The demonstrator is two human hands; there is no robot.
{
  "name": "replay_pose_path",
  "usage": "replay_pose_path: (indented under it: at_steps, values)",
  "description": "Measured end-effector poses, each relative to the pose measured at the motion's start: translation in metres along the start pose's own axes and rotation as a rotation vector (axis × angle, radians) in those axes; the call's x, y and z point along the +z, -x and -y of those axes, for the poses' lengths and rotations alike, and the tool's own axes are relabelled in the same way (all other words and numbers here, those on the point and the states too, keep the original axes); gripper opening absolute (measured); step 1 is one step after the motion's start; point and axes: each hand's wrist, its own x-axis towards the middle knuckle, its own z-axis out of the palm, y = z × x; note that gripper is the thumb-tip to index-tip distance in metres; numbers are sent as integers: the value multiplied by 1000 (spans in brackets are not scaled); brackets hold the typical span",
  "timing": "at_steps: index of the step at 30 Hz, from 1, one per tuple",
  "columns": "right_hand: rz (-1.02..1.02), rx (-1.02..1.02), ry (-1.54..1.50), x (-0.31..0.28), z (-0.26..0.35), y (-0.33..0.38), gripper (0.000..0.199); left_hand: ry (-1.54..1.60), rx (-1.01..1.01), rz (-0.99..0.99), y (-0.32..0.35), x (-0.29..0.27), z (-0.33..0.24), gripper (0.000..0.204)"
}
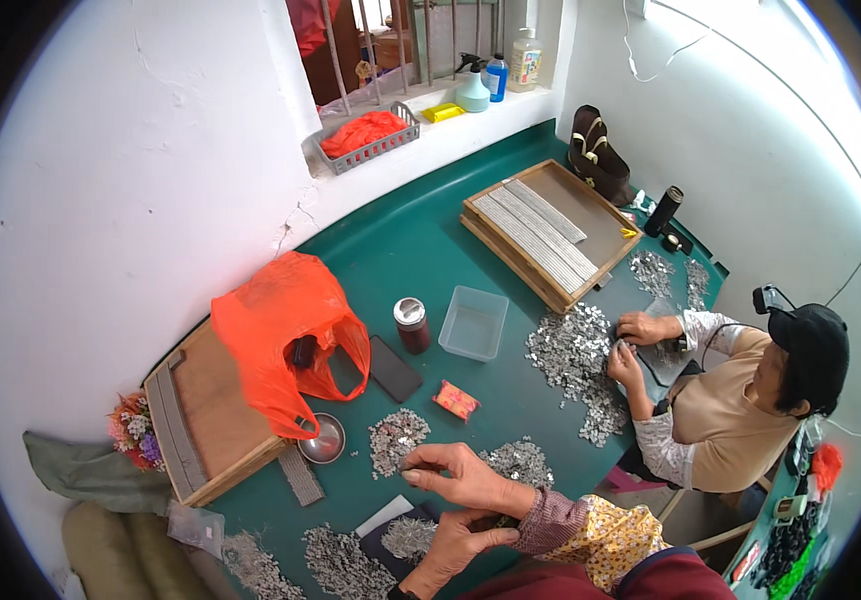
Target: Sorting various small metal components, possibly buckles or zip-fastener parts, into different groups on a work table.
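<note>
My right hand [468, 480] reaches in from the right in a patterned sleeve. Its thumb and fingers are pinched beside a pile of small silvery metal pieces [399, 440]; whatever they hold is too small to make out. Closer to me, my left hand [454, 548], with a black band at the wrist, is closed near the right wrist. Something small and dark shows at its fingertips, too indistinct to name. Under the hands lies a dark pad [376, 545] bearing a heap of thin metal bits [410, 538]. Another metal pile [519, 462] lies behind my right wrist.
An orange-red plastic bag [286, 310] rests on a wooden tray [216, 410], near a steel bowl [336, 440]. Beyond are a phone [395, 368], a jar [412, 330], a clear box [475, 322] and a framed tray [591, 210]. At right, a co-worker [741, 400] handles metal pieces [576, 365].
</note>
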Motion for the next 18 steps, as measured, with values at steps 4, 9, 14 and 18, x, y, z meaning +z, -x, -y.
replay_pose_path:
  at_steps: [4, 9, 14, 18]
  values:
    - [-12, -2, -8, 6, 6, 1, 27, 22, -46, 11, 3, -10, 17, 29]
    - [1, -26, 75, 16, 1, -1, 25, -81, 117, 72, 9, -14, 10, 39]
    - [-7, -35, 181, 25, -10, 0, 19, 45, 20, 203, 3, -22, 18, 57]
    - [53, 85, 261, 30, -6, -7, 22, 43, 48, 222, 6, -28, 25, 55]
